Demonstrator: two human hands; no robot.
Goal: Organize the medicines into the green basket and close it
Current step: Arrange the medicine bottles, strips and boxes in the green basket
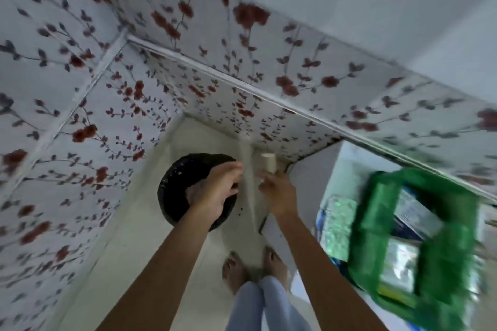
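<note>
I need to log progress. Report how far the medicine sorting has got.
Done: several packs already sit inside the green basket on the right. In hand: the right hand holds a small beige bottle over the floor, next to the left hand above a black bin. Left: blister packs still lie beside the basket, which stands open.

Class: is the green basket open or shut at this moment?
Open. The green basket shows gaps in its top, with medicine packs visible inside. The view is blurred, so the lid's position cannot be told.
</note>
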